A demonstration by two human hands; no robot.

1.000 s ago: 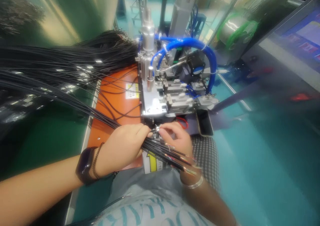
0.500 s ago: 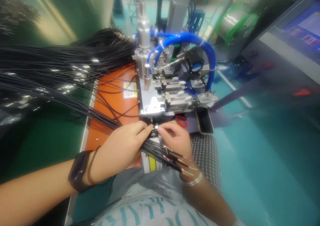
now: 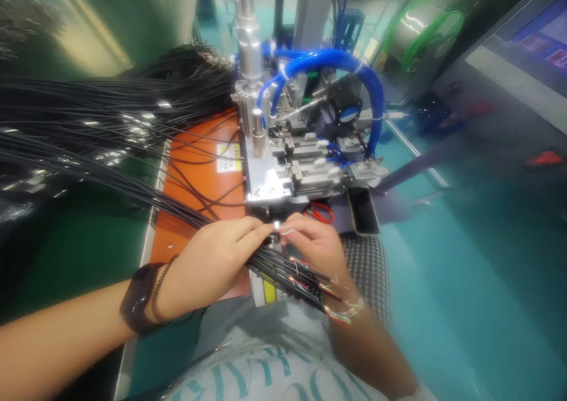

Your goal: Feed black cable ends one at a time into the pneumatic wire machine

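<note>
A bundle of black cables (image 3: 283,274) runs beneath my left hand (image 3: 221,256), which is closed around it. Stripped ends with thin coloured wires (image 3: 341,312) fan out toward my right wrist. My right hand (image 3: 316,241) pinches fine wire ends (image 3: 289,232), thumb against forefinger. The fingertips of both hands almost meet at a small shiny metal part (image 3: 277,225) at the front of the machine (image 3: 270,185). What lies inside my left fingers is largely covered by the hand.
More black cables (image 3: 110,111) spread over the orange board (image 3: 190,170) on the left. A phone (image 3: 363,211) lies right of the machine, near a red cable (image 3: 321,212). Below it is a checkered seat (image 3: 365,271). A green-rimmed spool (image 3: 423,35) stands behind, and blue hoses (image 3: 336,61) arch over the machine.
My right thumb and forefinger have shifted slightly, and pale wire ends now show between them. My left hand has moved a little right, still around the cables. The view has tilted slightly.
</note>
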